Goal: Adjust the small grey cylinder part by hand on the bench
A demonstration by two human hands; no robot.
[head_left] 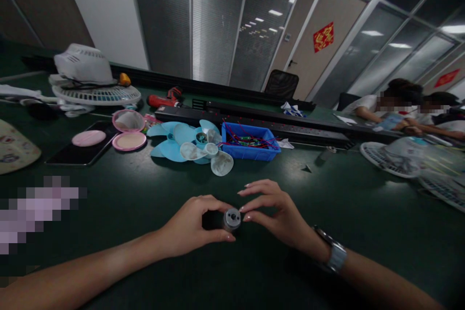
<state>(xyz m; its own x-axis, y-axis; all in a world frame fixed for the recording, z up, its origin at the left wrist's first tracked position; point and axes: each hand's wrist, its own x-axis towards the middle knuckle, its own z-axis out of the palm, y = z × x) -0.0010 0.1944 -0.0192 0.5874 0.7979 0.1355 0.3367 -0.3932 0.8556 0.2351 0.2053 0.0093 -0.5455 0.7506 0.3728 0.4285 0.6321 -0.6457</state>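
Metal cylinder at lower centre of frame; left hand pinches it, thumb and fingers around; right hand just beside, fingertips apart; slack left pinch could let it tip.

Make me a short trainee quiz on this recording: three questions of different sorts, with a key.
1. Multiple choice: What sits between the thumb and index finger of the left hand?
A) a red power drill
B) a metal cylinder
C) a pink-rimmed case

2. True or false: Only the right hand has a watch on its wrist.

3. Fill in the blank: As the camera sees it, the light-blue fan blades lie to the ____ of the blue bin.

Key: 1. B; 2. True; 3. left
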